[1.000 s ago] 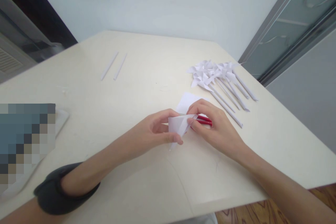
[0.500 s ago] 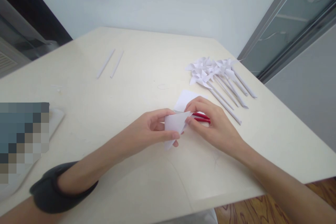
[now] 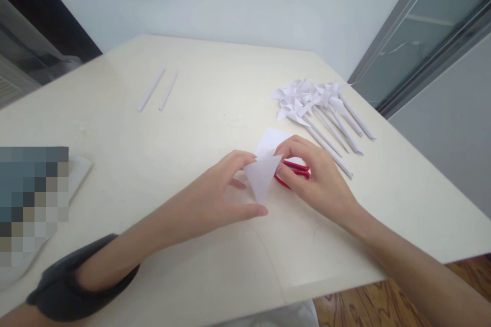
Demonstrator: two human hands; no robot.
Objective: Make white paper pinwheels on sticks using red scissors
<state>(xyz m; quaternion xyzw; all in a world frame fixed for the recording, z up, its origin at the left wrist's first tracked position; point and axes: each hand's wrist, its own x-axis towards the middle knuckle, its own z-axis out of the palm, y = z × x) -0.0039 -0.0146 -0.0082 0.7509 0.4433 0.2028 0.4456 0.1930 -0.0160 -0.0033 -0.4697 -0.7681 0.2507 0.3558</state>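
Observation:
A small white sheet of paper, folded to a triangle with a point facing down, is pinched at its upper right corner by my right hand. My left hand is open around the paper's left side, thumb and fingers spread apart. Its upper fingertips are at the paper's left corner, and the thumb lies below the lower point. Behind my right fingers, red-handled scissors lie on the table, partly hidden. Another white sheet lies flat beyond them, partly covered by the hand.
Several white paper pinwheels with rolled paper sticks lie together on the table at the right. Two loose paper sticks lie at the back left. A white-edged object, mostly blurred out, sits at the left edge.
My left hand has loosened from the folded paper and its thumb has moved down and away. The paper has turned so its point faces down. More of the scissors shows.

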